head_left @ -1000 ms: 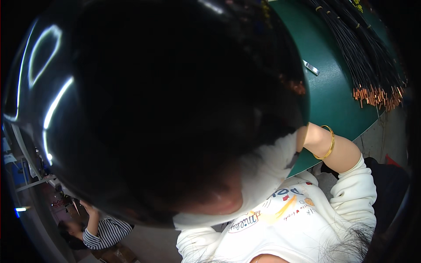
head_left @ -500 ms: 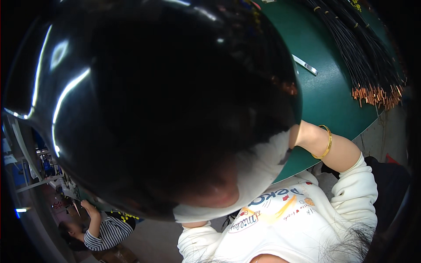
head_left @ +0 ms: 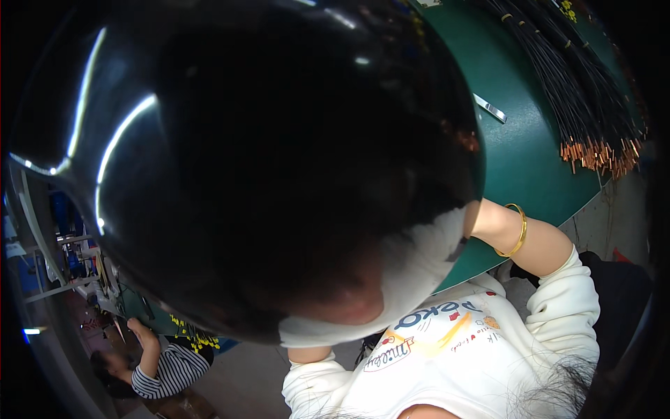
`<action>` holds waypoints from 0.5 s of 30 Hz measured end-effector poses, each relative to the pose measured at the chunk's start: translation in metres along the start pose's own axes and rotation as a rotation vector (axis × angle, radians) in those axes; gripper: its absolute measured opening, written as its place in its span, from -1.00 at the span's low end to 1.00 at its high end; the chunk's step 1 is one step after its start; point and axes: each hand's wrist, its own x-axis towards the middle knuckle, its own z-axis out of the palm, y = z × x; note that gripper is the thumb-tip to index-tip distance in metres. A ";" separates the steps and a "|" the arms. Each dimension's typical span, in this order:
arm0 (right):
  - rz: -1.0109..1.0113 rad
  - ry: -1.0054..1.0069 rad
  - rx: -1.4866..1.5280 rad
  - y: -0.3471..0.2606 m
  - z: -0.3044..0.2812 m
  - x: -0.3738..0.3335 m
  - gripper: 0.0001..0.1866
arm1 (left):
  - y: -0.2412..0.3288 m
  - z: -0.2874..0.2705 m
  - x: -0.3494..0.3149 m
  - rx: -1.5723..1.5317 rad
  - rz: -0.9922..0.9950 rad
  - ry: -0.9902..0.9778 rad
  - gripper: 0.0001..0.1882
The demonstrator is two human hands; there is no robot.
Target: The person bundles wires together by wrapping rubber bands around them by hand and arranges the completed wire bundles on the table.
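In the head view, the near edge of the worktop (head_left: 530, 164) is partly covered by a black dome (head_left: 300, 174), behind which both hands are hidden; whether the fingers are spread or holding cannot be told. The dome is judged slippery, best gripped from opposite sides. Cables (head_left: 558, 91) are laid by the near right corner.

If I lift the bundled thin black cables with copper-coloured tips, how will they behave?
The bundled long, thin black cables will probably sag, given their length and slenderness. Their short copper-coloured tips may splay, since they fan out unevenly. The narrow tan ties should hold nearby strands together.
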 end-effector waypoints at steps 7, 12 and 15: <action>0.005 0.013 0.094 -0.018 0.014 0.001 -0.80 | 0.010 0.005 -0.006 -0.081 0.010 -0.010 -0.82; -0.050 0.086 -0.008 -0.001 0.010 -0.001 -0.80 | 0.006 0.003 -0.007 0.087 0.030 0.000 -0.79; -0.022 0.034 0.061 0.013 0.012 0.006 -0.81 | 0.006 0.000 -0.009 0.123 0.078 0.078 -0.78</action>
